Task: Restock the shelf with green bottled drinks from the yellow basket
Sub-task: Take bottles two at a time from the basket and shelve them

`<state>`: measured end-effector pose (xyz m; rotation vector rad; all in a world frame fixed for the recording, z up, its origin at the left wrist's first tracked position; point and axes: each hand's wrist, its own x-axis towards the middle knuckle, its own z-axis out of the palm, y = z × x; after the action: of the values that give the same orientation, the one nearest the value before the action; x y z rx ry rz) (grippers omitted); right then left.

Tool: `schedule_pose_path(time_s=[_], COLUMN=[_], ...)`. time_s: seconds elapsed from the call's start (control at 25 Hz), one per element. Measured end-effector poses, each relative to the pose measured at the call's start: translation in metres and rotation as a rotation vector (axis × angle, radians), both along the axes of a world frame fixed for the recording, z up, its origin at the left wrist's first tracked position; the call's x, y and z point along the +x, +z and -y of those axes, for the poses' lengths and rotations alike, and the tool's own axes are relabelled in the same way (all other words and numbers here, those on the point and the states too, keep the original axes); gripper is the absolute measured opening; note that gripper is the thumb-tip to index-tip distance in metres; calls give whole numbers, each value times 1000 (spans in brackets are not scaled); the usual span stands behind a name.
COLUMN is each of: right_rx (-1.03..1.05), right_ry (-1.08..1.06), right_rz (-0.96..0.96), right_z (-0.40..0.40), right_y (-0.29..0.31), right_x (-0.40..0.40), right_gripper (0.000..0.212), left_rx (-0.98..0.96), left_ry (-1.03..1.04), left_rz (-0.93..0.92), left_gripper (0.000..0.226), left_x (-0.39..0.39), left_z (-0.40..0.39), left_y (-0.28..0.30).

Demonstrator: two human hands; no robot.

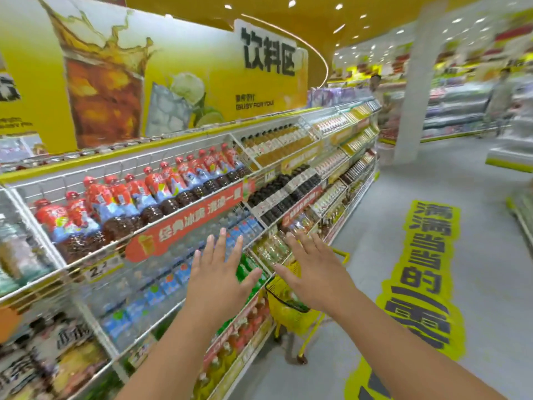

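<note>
My left hand (219, 275) and my right hand (311, 267) are both raised in front of me, fingers spread and straight, holding nothing. Behind and below them stands a yellow basket (291, 316) on a wheeled frame, close to the shelf's foot, with green shapes inside, blurred. A few green bottles (245, 269) show on a middle shelf between my two hands. The white wire shelf (178, 307) runs along my left side.
Red-capped dark tea bottles (121, 203) fill the upper shelf, water bottles with blue labels (161, 284) the one below. A grey aisle floor with a yellow sticker (427, 255) lies to the right. A white pillar (415, 82) and blurred people stand far off.
</note>
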<state>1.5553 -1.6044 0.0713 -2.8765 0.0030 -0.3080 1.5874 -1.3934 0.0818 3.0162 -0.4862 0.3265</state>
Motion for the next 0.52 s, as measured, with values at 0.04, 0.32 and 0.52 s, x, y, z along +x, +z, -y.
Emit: schedule_pose_path(time_s=[0.04,0.32,0.52], right_rx=[0,-36,19], right_ry=[-25,-184,-280], right_rz=[6,70,59], right_z=[9,74,119], right_y=[-2,-18,-22], right_x=[12,119,183], right_gripper=[82,109,77], left_rx=[-16,-87,-77], left_ry=[-20,-152,-278], left_rz=[-8,19,12], left_gripper=[89,95,98], left_x=[17,175,261], left_z=[11,77,139], left_y=[-5,-35,-45])
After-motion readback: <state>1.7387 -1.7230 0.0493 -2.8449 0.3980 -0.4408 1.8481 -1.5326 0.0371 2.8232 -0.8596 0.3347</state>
